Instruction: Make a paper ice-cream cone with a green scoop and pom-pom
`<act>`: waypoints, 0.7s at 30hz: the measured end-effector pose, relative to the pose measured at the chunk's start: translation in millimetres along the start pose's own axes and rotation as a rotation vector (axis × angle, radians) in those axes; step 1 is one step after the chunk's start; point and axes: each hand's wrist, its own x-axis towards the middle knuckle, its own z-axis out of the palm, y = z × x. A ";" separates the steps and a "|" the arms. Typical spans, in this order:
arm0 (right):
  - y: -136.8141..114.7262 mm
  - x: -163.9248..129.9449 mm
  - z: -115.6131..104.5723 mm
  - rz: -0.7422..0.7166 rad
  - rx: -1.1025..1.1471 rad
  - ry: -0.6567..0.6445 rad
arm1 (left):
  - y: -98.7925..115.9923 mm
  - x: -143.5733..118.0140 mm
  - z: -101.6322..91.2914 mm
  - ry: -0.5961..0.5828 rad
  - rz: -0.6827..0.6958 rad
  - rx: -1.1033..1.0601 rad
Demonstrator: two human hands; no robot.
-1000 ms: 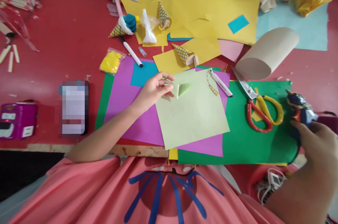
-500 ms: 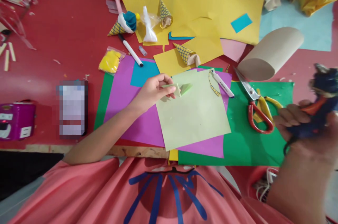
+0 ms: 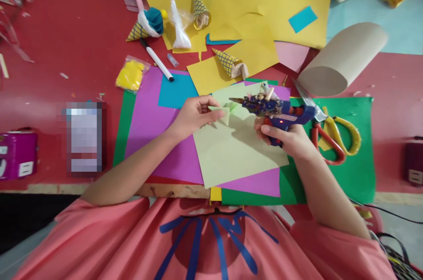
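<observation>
Between thumb and fingers, my left hand [image 3: 200, 115] pinches a small folded piece of pale green paper [image 3: 224, 116]. My right hand [image 3: 286, 137] is wrapped round a dark blue glue gun [image 3: 291, 112] with a small lit red light. Its nozzle points left, close to the folded paper; whether they touch I cannot tell. Beneath both hands lies a pale green sheet [image 3: 238, 156], over a purple sheet [image 3: 158, 139] and a green sheet [image 3: 330, 183]. Scissors [image 3: 333, 139] with red and yellow handles rest just right of my right hand.
Yellow card [image 3: 244, 2] covers the back, with a small patterned paper cone [image 3: 224, 62] on it. A cardboard tube [image 3: 346, 57] lies at the right. A marker [image 3: 158, 62], a bag of yellow material [image 3: 130, 75] and a phone [image 3: 84, 139] are on the left.
My right hand has brought the glue gun from the far right edge to the middle, beside the folded paper. My left hand keeps its pinch, nearly in place.
</observation>
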 end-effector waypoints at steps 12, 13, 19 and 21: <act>7.1 -9.9 0.4 0.053 -0.083 0.101 | -6.5 -5.7 2.6 0.119 0.207 0.158; 6.9 -10.0 0.6 0.068 -0.117 0.108 | -7.3 -6.1 2.3 0.117 0.222 0.175; 6.5 -8.5 2.6 0.077 -0.226 0.134 | -8.7 -6.2 1.7 0.102 0.260 0.254; 6.9 -7.8 3.2 0.076 -0.239 0.144 | -9.2 -6.0 2.0 0.093 0.269 0.270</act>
